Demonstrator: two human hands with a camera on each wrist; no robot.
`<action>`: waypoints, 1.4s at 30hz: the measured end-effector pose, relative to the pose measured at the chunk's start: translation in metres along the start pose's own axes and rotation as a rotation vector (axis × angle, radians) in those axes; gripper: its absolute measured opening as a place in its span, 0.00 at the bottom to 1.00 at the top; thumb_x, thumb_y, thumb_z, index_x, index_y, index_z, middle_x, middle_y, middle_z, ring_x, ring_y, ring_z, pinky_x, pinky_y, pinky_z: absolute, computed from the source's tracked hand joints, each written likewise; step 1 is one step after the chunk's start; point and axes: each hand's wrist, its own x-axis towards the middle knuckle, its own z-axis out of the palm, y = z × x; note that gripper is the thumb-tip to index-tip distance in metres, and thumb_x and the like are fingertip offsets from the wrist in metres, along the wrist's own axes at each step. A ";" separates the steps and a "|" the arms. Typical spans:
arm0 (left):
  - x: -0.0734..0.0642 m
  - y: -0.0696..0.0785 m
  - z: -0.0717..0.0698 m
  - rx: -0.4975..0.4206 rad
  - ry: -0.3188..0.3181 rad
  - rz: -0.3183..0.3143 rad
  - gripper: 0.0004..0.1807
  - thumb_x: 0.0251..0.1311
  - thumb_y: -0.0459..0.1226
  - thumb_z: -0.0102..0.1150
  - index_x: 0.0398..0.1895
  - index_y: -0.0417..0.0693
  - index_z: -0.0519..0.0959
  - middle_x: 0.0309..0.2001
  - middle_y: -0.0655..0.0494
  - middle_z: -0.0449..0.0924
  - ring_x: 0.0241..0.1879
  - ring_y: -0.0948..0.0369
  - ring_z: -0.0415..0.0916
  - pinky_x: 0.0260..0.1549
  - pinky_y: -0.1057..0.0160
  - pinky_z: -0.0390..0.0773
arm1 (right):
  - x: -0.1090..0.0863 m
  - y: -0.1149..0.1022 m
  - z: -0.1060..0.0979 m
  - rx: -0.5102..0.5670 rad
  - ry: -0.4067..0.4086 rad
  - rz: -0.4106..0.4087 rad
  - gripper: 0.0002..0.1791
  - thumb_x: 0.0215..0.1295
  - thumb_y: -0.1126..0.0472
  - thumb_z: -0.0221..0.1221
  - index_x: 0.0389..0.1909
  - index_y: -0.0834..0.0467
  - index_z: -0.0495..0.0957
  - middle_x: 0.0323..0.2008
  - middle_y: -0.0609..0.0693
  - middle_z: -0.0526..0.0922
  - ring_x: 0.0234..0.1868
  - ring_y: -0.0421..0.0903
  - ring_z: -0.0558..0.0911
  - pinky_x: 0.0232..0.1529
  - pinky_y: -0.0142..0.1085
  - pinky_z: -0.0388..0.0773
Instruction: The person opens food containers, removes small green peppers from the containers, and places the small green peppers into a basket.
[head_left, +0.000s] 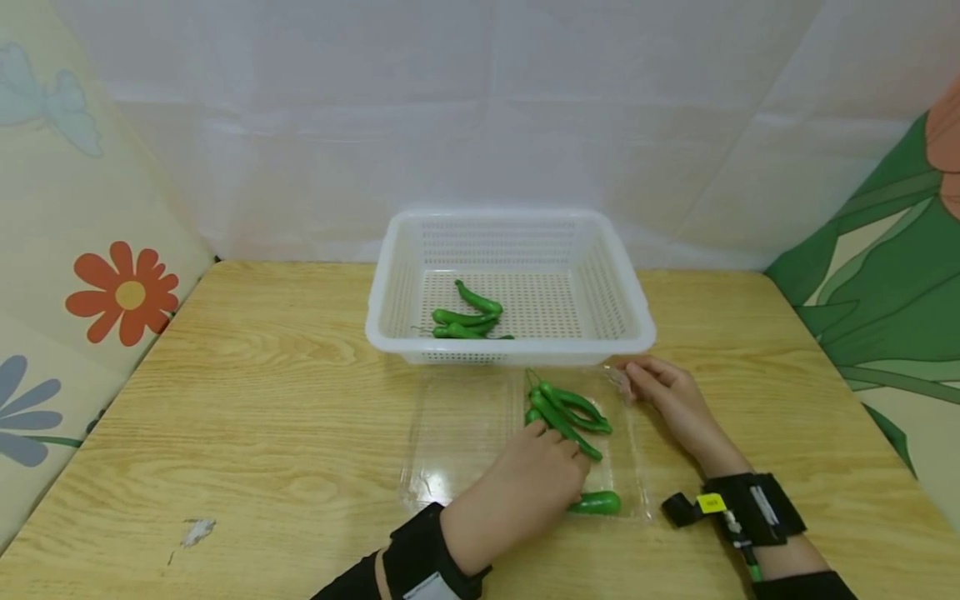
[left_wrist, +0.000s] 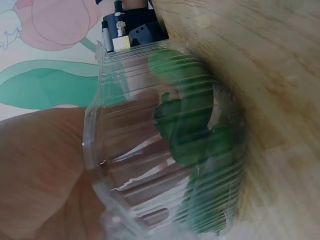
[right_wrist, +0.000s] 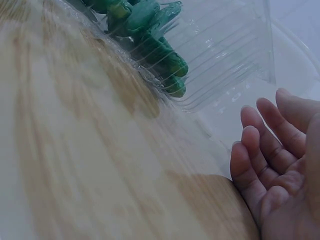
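Note:
My left hand (head_left: 525,479) reaches down into the right half of a clear plastic clamshell box (head_left: 457,417), its fingers among green chili peppers (head_left: 566,425). Through the ribbed plastic wall, the left wrist view shows peppers (left_wrist: 192,110) close beside the fingers; I cannot tell whether they grip one. Nearer the box's front edge lies another pepper (head_left: 597,502), partly covered by this hand. At the far right corner of the box is my right hand (head_left: 678,408). In the right wrist view its fingers (right_wrist: 270,155) are loosely bent with nothing between them.
Behind the box stands a white plastic basket (head_left: 510,343) with several green peppers (head_left: 467,318) lying inside. A wooden table (head_left: 262,400) carries everything, backed by a white sheet (head_left: 480,108). Flower-printed panels (head_left: 127,292) flank both sides.

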 end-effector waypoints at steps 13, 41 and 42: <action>0.001 -0.003 -0.001 0.009 -0.067 -0.028 0.14 0.58 0.46 0.66 0.48 0.65 0.84 0.47 0.69 0.82 0.46 0.67 0.76 0.45 0.69 0.71 | 0.000 -0.001 0.001 0.002 0.009 0.025 0.23 0.77 0.56 0.51 0.53 0.76 0.73 0.31 0.44 0.81 0.33 0.36 0.78 0.35 0.27 0.78; 0.002 -0.008 0.003 -0.005 0.004 0.008 0.10 0.59 0.45 0.64 0.43 0.70 0.86 0.44 0.70 0.81 0.46 0.67 0.74 0.41 0.69 0.69 | 0.001 0.000 0.001 0.051 0.006 0.024 0.20 0.77 0.58 0.52 0.51 0.73 0.76 0.34 0.43 0.82 0.33 0.36 0.79 0.35 0.27 0.79; 0.002 -0.009 0.003 -0.022 0.014 0.020 0.10 0.59 0.46 0.64 0.44 0.69 0.86 0.45 0.70 0.81 0.47 0.67 0.75 0.41 0.69 0.69 | 0.001 0.000 0.001 0.057 0.006 0.024 0.18 0.76 0.58 0.52 0.51 0.71 0.77 0.34 0.43 0.82 0.33 0.36 0.79 0.35 0.27 0.80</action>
